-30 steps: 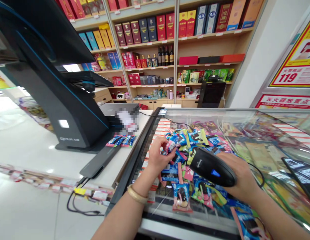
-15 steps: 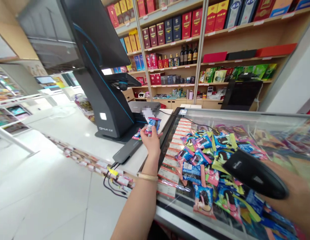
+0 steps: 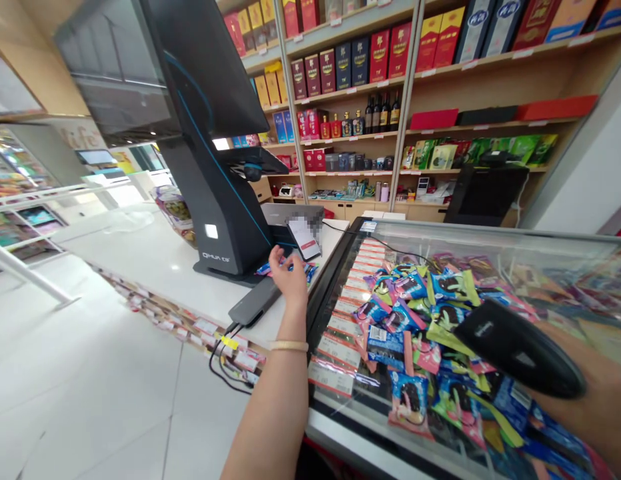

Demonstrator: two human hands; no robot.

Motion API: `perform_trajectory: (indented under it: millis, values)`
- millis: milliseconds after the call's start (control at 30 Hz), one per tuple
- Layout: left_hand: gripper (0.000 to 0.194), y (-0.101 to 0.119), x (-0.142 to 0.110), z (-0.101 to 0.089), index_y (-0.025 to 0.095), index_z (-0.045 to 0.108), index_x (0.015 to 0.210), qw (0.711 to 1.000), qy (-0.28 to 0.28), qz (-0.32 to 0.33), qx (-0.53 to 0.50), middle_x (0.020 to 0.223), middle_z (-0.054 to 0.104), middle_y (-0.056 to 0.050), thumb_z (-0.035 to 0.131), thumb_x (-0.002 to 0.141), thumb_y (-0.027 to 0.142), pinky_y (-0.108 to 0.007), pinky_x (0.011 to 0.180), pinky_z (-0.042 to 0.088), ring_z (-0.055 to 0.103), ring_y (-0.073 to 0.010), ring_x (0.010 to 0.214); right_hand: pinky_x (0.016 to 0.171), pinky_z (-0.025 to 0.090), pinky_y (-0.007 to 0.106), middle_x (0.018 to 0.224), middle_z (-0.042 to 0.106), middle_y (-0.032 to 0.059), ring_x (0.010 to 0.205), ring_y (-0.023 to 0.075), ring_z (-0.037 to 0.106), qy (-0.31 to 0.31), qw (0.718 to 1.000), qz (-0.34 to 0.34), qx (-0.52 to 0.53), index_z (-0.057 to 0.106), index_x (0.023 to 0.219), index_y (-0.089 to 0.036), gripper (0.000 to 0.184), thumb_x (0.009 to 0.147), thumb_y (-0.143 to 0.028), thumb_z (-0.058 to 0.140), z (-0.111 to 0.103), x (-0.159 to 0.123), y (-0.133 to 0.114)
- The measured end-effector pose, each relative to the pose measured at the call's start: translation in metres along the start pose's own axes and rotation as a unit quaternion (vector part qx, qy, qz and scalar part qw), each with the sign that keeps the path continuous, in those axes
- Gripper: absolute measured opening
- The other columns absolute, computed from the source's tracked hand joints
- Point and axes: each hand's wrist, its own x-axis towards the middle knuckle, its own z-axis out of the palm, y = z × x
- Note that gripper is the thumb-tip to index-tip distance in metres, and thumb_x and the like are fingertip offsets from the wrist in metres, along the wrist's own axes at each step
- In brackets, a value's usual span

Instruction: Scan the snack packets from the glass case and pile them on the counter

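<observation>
My left hand [image 3: 290,280] is over the white counter beside the dark monitor stand, its fingers bent and apart with nothing between them. Small snack packets [image 3: 309,271] in blue and pink wrappers lie just behind and beside it, partly hidden by the fingers. My right hand [image 3: 585,393], at the right edge, is wrapped around a black barcode scanner [image 3: 520,350]. Below the scanner, a heap of blue, green and pink snack packets [image 3: 410,393] covers part of the glass display case [image 3: 335,417].
A phone [image 3: 304,239] with a lit screen leans behind my left hand. The monitor stand [image 3: 223,220] rises from the counter [image 3: 125,257], with a flat grey device [image 3: 255,301] and cables in front. Shelves [image 3: 350,90] of boxes and bottles line the back wall.
My left hand has let go of the snack packet, which now lies on the counter, and has drawn slightly left. The phone shows more fully. The scanner stays in my right hand.
</observation>
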Motion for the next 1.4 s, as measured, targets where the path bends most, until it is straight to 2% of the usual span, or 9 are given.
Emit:
perform_trajectory:
  millis: [133,267,433,567,767,900,1033,1200,1400]
  values:
    - [0.031,0.020,-0.028,0.012,0.019,0.067,0.104,0.969,-0.245,-0.004,0.045,0.094,0.071,-0.006,0.074,0.078,0.034,-0.023,0.061,0.055,0.068,-0.0146,0.075,0.077,0.060,0.041,0.098,0.074,0.0084,0.087,0.0290,0.075,0.024,0.999,0.041,0.009,0.064,0.113,-0.030,0.026,0.088,-0.021,0.062,0.004,0.007,-0.019]
    - [0.034,0.032,-0.050,0.013,0.018,0.066,0.092,0.851,-0.508,-0.025,0.132,0.085,0.070,-0.002,0.083,0.069,0.036,-0.025,0.065,0.053,0.065,-0.0138,0.072,0.074,0.060,0.041,0.097,0.074,0.0096,0.085,0.0294,0.075,0.014,1.000,0.007,-0.007,0.062,0.114,-0.028,0.027,0.088,-0.021,0.061,0.005,0.012,-0.017]
    - [0.049,0.029,-0.064,0.010,0.021,0.061,0.095,0.751,-0.623,-0.041,0.214,0.077,0.065,0.004,0.090,0.056,0.032,-0.026,0.064,0.049,0.060,-0.0136,0.068,0.064,0.060,0.035,0.088,0.073,0.0078,0.076,0.0253,0.074,0.016,0.997,-0.076,-0.022,0.062,0.110,-0.023,0.022,0.089,-0.025,0.058,0.004,0.021,-0.009]
    - [0.038,0.027,-0.066,0.013,0.021,0.060,0.088,0.754,-0.620,-0.025,0.217,0.076,0.064,0.005,0.085,0.059,0.026,-0.026,0.065,0.047,0.057,-0.0134,0.068,0.061,0.059,0.032,0.083,0.072,0.0066,0.072,0.0224,0.073,0.015,0.996,-0.083,-0.031,0.062,0.104,-0.021,0.016,0.089,-0.022,0.057,0.002,0.031,-0.017]
    - [0.042,0.038,-0.062,0.015,0.017,0.066,0.101,0.844,-0.507,-0.174,0.011,0.095,0.073,-0.003,0.086,0.068,0.035,-0.029,0.079,0.056,0.068,-0.0159,0.083,0.063,0.058,0.031,0.083,0.072,0.0065,0.073,0.0216,0.072,0.015,0.997,-0.074,-0.017,0.064,0.102,-0.021,0.017,0.086,-0.019,0.058,0.001,0.030,-0.022]
    - [0.044,0.049,-0.068,0.017,0.015,0.065,0.112,0.764,-0.492,-0.370,-0.193,0.094,0.076,-0.007,0.078,0.082,0.046,-0.032,0.071,0.062,0.075,-0.0216,0.084,0.065,0.057,0.033,0.086,0.073,0.0077,0.075,0.0227,0.072,0.000,0.999,-0.047,0.010,0.066,0.102,-0.021,0.018,0.087,-0.023,0.057,0.003,0.026,-0.024]
    - [0.029,0.057,-0.077,0.022,0.011,0.066,0.108,0.703,-0.480,-0.460,-0.254,0.092,0.077,-0.009,0.066,0.093,0.037,-0.028,0.076,0.064,0.078,-0.0221,0.091,0.067,0.056,0.034,0.086,0.073,0.0078,0.076,0.0228,0.072,-0.004,0.999,-0.044,0.013,0.066,0.102,-0.022,0.019,0.089,-0.026,0.054,0.002,0.028,-0.030]
    - [0.037,0.060,-0.095,0.029,0.015,0.067,0.116,0.754,-0.483,-0.381,-0.232,0.103,0.076,-0.007,0.077,0.084,0.031,-0.034,0.090,0.063,0.076,-0.0211,0.098,0.065,0.055,0.032,0.085,0.073,0.0066,0.074,0.0211,0.071,-0.010,0.999,-0.046,0.004,0.064,0.104,-0.022,0.018,0.089,-0.025,0.055,0.001,0.033,-0.036]
    - [0.060,0.057,-0.117,0.031,0.028,0.052,0.147,0.856,-0.477,-0.184,-0.078,0.103,0.074,-0.004,0.066,0.092,0.047,-0.025,0.054,0.060,0.070,-0.0137,0.063,0.064,0.055,0.031,0.085,0.073,0.0064,0.073,0.0199,0.071,-0.023,0.998,-0.060,-0.011,0.062,0.104,-0.022,0.015,0.092,-0.028,0.056,0.001,0.036,-0.041]
